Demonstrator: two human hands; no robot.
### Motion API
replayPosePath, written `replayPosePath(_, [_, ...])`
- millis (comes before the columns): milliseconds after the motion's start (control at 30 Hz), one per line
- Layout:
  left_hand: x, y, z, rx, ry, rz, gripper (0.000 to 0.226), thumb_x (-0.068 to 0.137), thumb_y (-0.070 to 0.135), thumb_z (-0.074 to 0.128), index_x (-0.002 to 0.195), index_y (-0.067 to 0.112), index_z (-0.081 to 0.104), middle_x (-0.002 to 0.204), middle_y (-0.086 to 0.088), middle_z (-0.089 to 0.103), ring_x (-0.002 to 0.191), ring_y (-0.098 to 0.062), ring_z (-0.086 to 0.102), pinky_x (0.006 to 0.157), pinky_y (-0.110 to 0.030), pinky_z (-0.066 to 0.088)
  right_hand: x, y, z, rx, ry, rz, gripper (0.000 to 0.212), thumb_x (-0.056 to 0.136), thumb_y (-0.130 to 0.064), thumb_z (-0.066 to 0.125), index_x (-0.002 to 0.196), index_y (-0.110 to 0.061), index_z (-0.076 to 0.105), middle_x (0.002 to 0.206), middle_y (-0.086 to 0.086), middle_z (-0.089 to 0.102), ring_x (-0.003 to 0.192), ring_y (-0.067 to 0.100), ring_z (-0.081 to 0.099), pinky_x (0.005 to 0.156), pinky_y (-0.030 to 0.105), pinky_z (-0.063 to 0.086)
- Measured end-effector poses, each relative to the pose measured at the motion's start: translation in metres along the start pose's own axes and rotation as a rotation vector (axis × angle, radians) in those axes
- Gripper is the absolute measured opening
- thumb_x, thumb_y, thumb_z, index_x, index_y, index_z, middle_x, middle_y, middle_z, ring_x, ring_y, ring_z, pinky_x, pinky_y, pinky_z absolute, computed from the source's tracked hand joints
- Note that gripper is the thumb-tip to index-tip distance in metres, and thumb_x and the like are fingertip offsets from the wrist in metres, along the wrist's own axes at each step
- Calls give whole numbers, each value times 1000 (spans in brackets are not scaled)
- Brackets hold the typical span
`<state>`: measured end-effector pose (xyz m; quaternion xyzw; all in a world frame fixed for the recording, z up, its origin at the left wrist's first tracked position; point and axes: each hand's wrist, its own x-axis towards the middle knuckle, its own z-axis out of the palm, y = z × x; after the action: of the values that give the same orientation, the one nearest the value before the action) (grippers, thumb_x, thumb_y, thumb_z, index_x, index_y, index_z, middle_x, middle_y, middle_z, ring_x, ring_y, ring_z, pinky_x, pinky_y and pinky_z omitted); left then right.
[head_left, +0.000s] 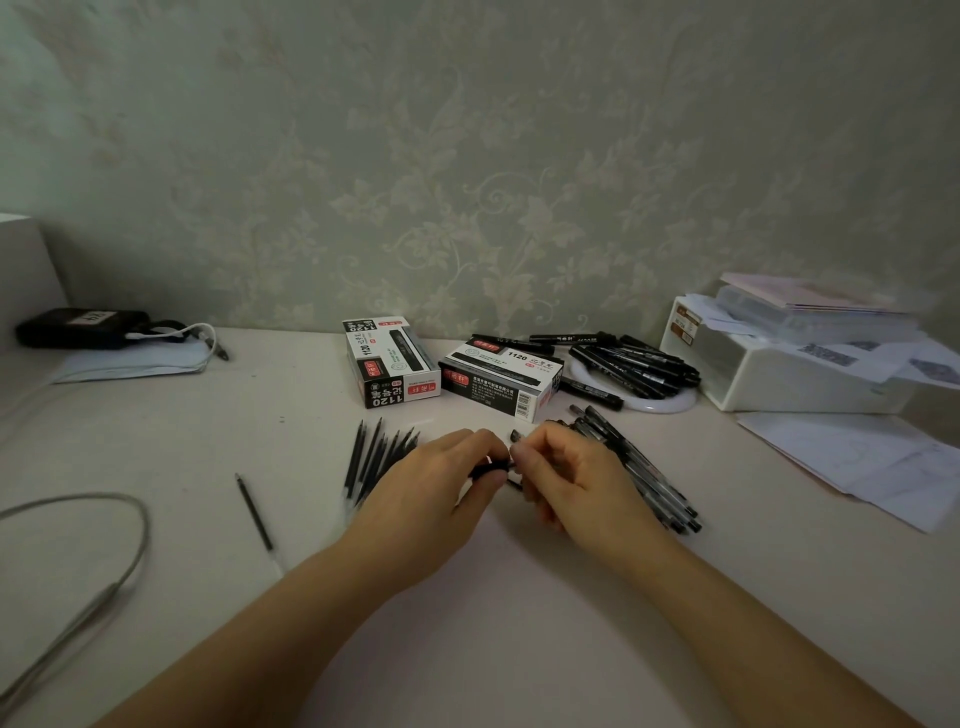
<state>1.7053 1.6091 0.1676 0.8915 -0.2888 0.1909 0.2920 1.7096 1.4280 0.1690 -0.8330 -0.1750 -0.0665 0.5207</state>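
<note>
A black pen (487, 471) is held low over the white table (493, 623), near its middle. The left hand (441, 486) pinches one end and the right hand (569, 475) the other, fingers curled. Loose refills (374, 460) lie just left, a heap of pens (639, 467) right, and two marker boxes (392, 361) behind.

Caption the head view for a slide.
Left hand and right hand grip one black pen over a white table, refills to the left, pens to the right.
</note>
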Motion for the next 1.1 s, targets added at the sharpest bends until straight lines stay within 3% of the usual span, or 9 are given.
replayPosePath(133, [0, 2, 0, -5, 3, 9, 12, 96, 33, 50, 105, 30, 57, 95, 16, 59, 83, -1, 54, 69, -24, 49, -1, -3, 1, -50, 33, 0, 38, 96, -46, 49, 76, -16, 60, 59, -1, 63, 49, 9, 55, 50, 23, 46])
replayPosePath(267, [0, 0, -1, -22, 5, 1, 13, 96, 34, 50, 104, 28, 58, 96, 14, 61, 85, -4, 55, 72, -27, 51, -3, -7, -2, -78, -10, -41, 28, 95, -44, 53, 84, -21, 64, 70, -2, 67, 55, 6, 56, 55, 26, 48])
replayPosePath(433, [1, 2, -3, -13, 37, 43, 4, 94, 30, 54, 96, 28, 57, 87, 15, 57, 76, -3, 51, 67, -28, 48, -3, -6, -2, -118, -1, -74, 37, 100, -37, 50, 74, -11, 58, 55, -6, 48, 51, 5, 42, 52, 22, 36])
replayPosePath(533, [2, 4, -7, 19, 80, 65, 2, 93, 27, 58, 94, 27, 59, 84, 14, 55, 71, -4, 48, 62, -29, 46, 0, -7, -1, -56, 4, -19, 41, 99, -38, 49, 67, -13, 54, 49, -10, 44, 46, 3, 37, 49, 17, 33])
replayPosePath(700, [2, 7, -11, 54, 134, 43, 3, 91, 27, 61, 94, 27, 62, 84, 13, 57, 71, -6, 50, 62, -32, 49, -2, -7, 7, 64, 92, 39, 46, 94, -51, 46, 67, -18, 64, 53, -5, 59, 45, 1, 48, 48, 10, 36])
replayPosePath(800, [1, 3, -8, 79, 121, -20, 4, 93, 29, 56, 95, 27, 59, 87, 13, 57, 75, -8, 52, 67, -35, 50, -2, 0, 7, -269, 270, -44, 50, 99, -51, 37, 78, -23, 72, 65, -10, 64, 60, 4, 56, 57, 14, 38])
replayPosePath(900, [0, -4, -8, 90, 118, -94, 7, 95, 31, 54, 98, 27, 59, 91, 13, 57, 77, -9, 51, 70, -36, 50, -1, 3, 4, -734, 191, -139, 31, 95, -47, 51, 103, -26, 73, 94, -12, 58, 91, 10, 49, 76, 26, 41])
replayPosePath(1000, [0, -7, -9, 89, 106, -123, 10, 95, 32, 54, 100, 28, 61, 92, 12, 56, 78, -10, 53, 70, -36, 50, 0, 7, 8, -797, 77, -120, 22, 92, -40, 62, 108, -28, 73, 105, -11, 56, 102, 13, 45, 86, 27, 40])
replayPosePath(1100, [0, -9, -10, 108, 85, -126, 12, 95, 32, 54, 102, 29, 63, 92, 11, 56, 77, -9, 53, 70, -35, 50, 0, 3, 6, -717, 113, -163, 12, 94, -29, 62, 101, -27, 71, 104, -13, 60, 100, 12, 48, 86, 28, 39])
